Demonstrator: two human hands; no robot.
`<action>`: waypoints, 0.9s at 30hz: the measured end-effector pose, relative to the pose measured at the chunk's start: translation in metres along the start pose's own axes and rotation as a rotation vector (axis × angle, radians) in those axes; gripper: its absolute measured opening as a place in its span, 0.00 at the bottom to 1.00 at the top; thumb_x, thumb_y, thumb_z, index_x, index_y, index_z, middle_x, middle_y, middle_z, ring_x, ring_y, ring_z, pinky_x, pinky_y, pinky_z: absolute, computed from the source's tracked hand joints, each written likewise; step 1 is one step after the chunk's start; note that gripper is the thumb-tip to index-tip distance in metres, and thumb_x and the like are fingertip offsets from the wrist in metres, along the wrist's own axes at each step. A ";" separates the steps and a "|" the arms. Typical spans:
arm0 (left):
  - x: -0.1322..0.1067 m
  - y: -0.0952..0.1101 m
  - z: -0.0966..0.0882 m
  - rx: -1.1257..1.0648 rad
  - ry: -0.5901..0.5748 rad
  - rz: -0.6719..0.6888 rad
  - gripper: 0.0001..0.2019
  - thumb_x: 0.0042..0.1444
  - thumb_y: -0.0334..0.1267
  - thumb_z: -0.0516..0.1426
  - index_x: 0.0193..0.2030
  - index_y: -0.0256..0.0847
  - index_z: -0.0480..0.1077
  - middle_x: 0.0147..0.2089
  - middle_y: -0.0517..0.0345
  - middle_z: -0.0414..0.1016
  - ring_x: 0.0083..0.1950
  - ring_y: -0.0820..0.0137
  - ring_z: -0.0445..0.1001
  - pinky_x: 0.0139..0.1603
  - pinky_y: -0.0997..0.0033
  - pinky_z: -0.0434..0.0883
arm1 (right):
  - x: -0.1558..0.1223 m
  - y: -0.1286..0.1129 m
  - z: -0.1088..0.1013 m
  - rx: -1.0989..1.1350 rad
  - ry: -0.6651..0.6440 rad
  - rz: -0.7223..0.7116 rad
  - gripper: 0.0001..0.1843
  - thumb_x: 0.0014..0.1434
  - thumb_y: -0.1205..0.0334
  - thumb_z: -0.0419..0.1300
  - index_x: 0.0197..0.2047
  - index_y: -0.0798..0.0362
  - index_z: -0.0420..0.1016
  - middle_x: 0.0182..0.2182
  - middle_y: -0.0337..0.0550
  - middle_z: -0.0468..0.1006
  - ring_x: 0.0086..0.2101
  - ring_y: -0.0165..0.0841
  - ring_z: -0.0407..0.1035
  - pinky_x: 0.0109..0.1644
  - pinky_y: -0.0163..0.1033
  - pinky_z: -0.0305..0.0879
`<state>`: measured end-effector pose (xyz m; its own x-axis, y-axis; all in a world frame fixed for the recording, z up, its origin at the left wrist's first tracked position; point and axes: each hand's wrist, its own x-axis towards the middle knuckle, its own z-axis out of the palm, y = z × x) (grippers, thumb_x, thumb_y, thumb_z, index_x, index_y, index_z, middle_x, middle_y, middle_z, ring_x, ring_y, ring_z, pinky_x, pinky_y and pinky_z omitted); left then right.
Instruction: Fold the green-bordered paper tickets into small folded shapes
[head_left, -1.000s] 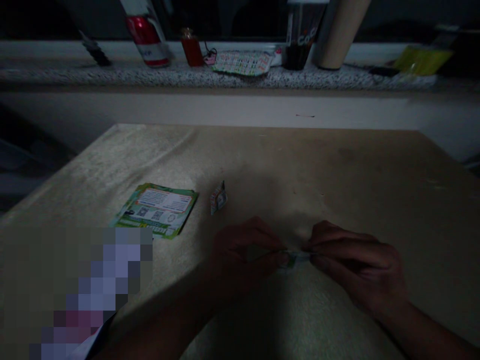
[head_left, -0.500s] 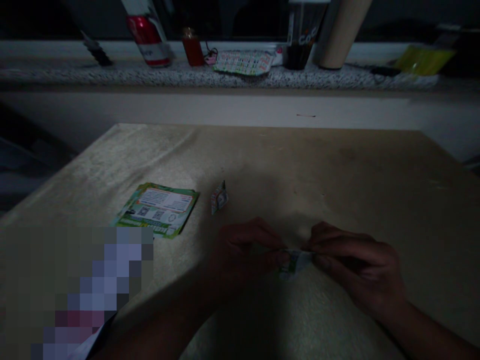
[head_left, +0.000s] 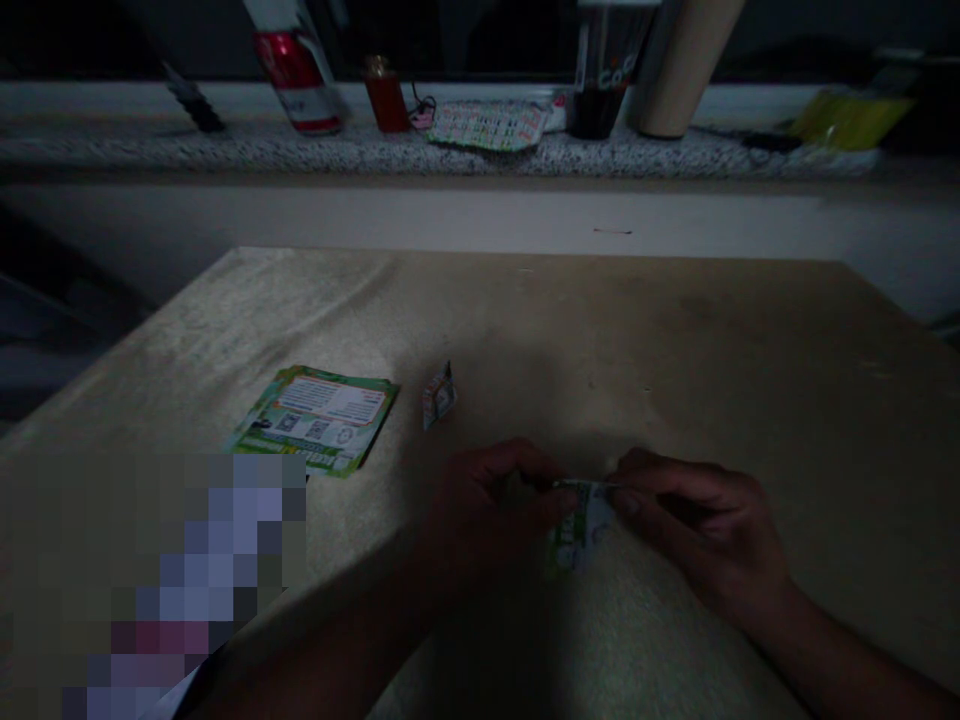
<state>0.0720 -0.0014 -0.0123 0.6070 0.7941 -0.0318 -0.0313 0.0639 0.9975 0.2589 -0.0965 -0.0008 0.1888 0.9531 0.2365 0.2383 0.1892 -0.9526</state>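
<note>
- pinching a small printed paper [head_left: 576, 545] by its top edge with left hand [head_left: 491, 510] and right hand [head_left: 697, 520], so right between both
- also seeing a folded scrap [head_left: 439, 398] just beyond left hand, plus a green printed stack [head_left: 319, 415] farther left

"COC" on the tall cup [head_left: 609, 75]

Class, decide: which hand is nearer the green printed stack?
Left. The left hand is right of the green printed stack and lower in view; the right hand is farther right.
</note>
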 end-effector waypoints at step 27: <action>0.001 0.014 0.000 0.397 -0.126 0.726 0.04 0.57 0.28 0.64 0.39 0.37 0.78 0.33 0.53 0.80 0.35 0.69 0.76 0.39 0.67 0.74 | 0.005 -0.003 0.000 -0.130 -0.115 -0.485 0.18 0.55 0.82 0.65 0.46 0.55 0.81 0.31 0.44 0.83 0.30 0.35 0.76 0.35 0.47 0.69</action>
<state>0.0721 0.0004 0.0016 0.6288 0.4808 0.6111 -0.1813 -0.6736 0.7165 0.2593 -0.0921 0.0030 -0.0771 0.7845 0.6154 0.3905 0.5916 -0.7053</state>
